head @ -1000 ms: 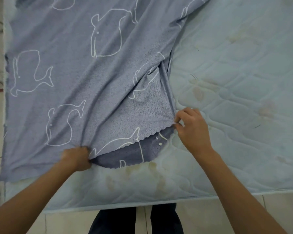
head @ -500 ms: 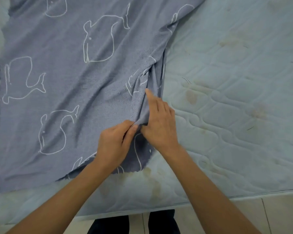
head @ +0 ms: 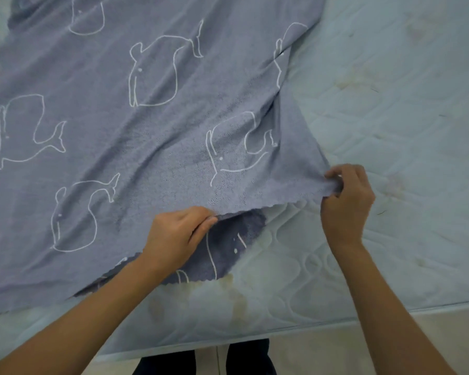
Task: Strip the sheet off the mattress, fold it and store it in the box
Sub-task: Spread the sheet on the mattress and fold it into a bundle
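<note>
The sheet point(head: 152, 125) is greyish blue with white outline whales; its turned-up underside is darker blue. The mattress point(head: 390, 109) is pale blue with a quilted wavy pattern and yellowish-brown stains. The floor point(head: 363, 345) is cream tile.

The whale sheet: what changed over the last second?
Half a second ago both hands met at the hem. The right hand has since pulled its corner out rightward, stretching the top layer's hem taut. The left hand kept its pinch; the sheet still lies on the mattress.
</note>
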